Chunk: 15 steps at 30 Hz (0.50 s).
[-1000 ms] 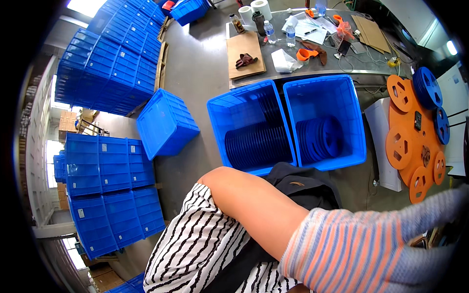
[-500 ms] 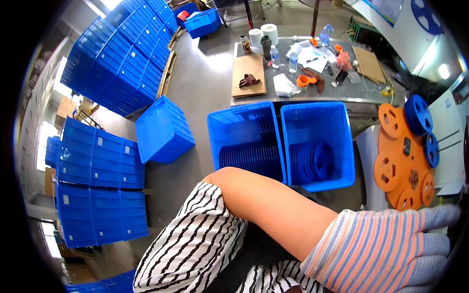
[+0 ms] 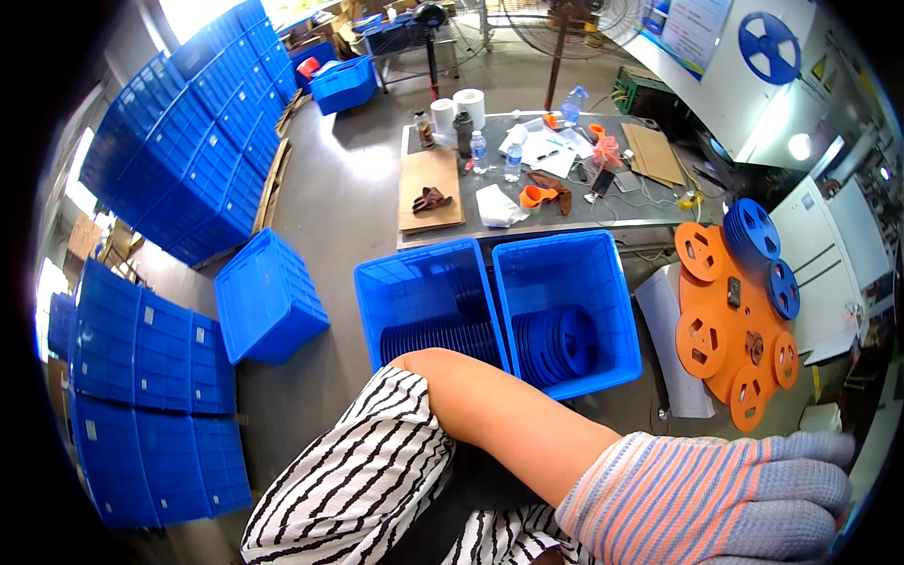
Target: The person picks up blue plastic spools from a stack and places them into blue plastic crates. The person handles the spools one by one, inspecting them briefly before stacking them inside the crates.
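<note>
Grey floor [image 3: 320,202] flanks an orange platform [image 3: 744,322] beyond the left fingers [image 3: 800,486], their grip unclear.

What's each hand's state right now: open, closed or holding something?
Left hand: gloved, back toward camera; palm hidden, so open, closed or holding cannot be told.
Right hand: not in view; cannot be told.

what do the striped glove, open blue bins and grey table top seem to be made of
Striped glove: probably knitted yarn, matte, judging by its fine ribbed texture.
Open blue bins: likely moulded plastic, slightly glossy; solid colour, soft reflections.
Grey table top: perhaps metal, with a dull sheen, though coated board could look similar.
</note>
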Available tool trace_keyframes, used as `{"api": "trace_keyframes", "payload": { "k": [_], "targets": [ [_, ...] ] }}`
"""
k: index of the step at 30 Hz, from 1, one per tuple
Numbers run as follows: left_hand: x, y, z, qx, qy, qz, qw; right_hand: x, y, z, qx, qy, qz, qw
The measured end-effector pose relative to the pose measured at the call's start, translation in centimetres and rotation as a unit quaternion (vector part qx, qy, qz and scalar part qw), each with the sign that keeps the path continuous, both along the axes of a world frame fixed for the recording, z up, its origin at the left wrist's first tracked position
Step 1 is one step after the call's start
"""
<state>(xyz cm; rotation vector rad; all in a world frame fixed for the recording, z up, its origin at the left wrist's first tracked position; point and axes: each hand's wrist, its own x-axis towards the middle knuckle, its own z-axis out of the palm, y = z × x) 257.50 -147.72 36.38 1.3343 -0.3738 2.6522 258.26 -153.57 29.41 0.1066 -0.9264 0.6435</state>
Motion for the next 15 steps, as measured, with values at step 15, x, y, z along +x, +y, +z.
{"api": "trace_keyframes", "payload": {
  "k": [15],
  "targets": [
    [-12.0, 7.2, -17.0, -0.283, 0.479, -0.3, 0.775, 1.4, 2.0, 2.0, 0.089, 0.15, -0.291, 0.941]
  ]
}}
